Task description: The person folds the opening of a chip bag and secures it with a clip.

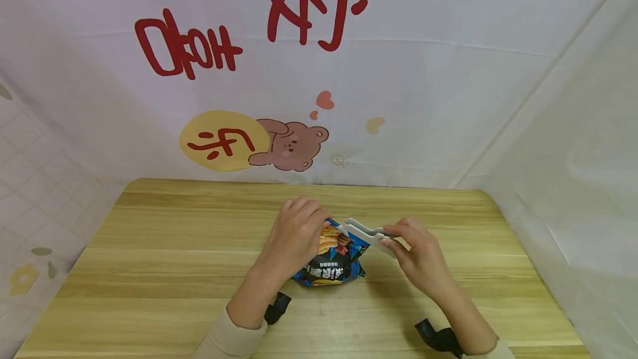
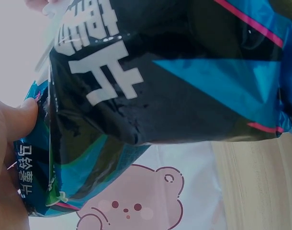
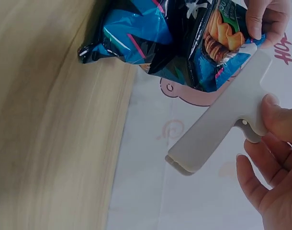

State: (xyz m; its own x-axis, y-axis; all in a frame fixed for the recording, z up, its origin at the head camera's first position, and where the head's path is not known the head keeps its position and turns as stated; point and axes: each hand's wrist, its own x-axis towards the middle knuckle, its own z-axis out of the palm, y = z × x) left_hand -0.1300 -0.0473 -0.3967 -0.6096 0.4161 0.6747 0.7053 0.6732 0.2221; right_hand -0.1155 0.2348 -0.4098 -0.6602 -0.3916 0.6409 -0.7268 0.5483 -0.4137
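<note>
A black and blue potato chip bag stands on the table in front of me, its printed front showing. My left hand grips the bag's folded top edge; in the left wrist view the thumb presses on the blue foil there. Between the thumb and fingers of my right hand is a pale grey bag clip. In the head view the clip's two long bars are parted at the bag's top right corner. In the right wrist view its bar overlaps the top edge of the bag, near the left fingertips.
The light wooden table reaches back to a white cloth printed with red lettering and a bear. More white cloth hangs at both sides. A black strap hangs at the right wrist, another at the left.
</note>
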